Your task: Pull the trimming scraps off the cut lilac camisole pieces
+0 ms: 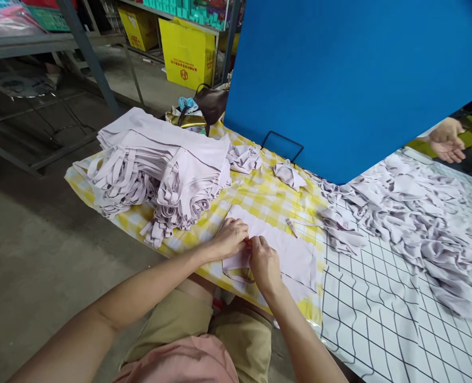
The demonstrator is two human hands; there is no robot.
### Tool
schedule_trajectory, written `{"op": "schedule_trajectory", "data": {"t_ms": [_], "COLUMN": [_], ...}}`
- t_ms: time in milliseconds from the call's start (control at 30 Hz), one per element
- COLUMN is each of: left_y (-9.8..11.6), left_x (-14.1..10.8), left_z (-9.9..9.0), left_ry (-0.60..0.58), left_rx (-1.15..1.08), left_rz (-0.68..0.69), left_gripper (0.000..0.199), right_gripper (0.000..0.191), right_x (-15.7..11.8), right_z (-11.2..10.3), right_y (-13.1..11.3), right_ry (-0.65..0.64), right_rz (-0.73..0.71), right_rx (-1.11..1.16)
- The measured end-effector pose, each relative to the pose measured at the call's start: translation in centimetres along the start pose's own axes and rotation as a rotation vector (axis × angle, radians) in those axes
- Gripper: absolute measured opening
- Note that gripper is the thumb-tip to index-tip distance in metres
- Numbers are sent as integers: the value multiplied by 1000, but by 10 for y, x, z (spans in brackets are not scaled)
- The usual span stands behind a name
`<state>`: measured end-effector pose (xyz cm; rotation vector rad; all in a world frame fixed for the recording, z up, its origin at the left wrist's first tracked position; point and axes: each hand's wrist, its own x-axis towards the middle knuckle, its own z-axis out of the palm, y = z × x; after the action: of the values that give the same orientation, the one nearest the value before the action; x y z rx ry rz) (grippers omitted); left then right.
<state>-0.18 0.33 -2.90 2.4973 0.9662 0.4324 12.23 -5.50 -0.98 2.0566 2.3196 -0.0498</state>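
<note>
A pale lilac fabric piece with a strap [295, 260] lies spread on the yellow checked tablecloth [255, 194] in front of me. My left hand [232, 238] and my right hand [264, 261] meet over its middle, fingers pinched together at the cloth. Whatever detail sits between the fingertips is hidden by the fingers. Just beyond the cloth lies a small pen-like stick [292, 227]. To the left rises a tall stack of matching fabric pieces [159, 146], their straps hanging in loops at the front.
A large blue board [351, 80] stands at the back of the table. At right, a heap of crumpled lilac fabric [419, 213] covers part of a white grid-patterned cloth [371, 314]. Another person's hand [447, 141] shows beyond it. A dark bag [212, 103] sits behind the stack.
</note>
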Motion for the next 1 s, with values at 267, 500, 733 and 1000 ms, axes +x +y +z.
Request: {"op": "schedule_trajectory", "data": {"t_ms": [267, 500, 733, 1000], "left_y": [0, -4, -5, -10], "left_x": [-1, 0, -2, -20], "left_z": [4, 8, 8, -15], "left_ry": [28, 43, 52, -77], "left_rx": [-77, -33, -99, -196], "left_rz": [-11, 18, 0, 87], "left_gripper": [13, 17, 10, 22], "right_gripper": [17, 23, 27, 31], "right_x": [-1, 7, -16, -110], "right_z": [12, 11, 3, -4], "right_y": [12, 15, 6, -32], "right_ry": [196, 228, 199, 112], "right_rz": [-13, -71, 277, 572], "right_rx": [292, 457, 866, 1603]}}
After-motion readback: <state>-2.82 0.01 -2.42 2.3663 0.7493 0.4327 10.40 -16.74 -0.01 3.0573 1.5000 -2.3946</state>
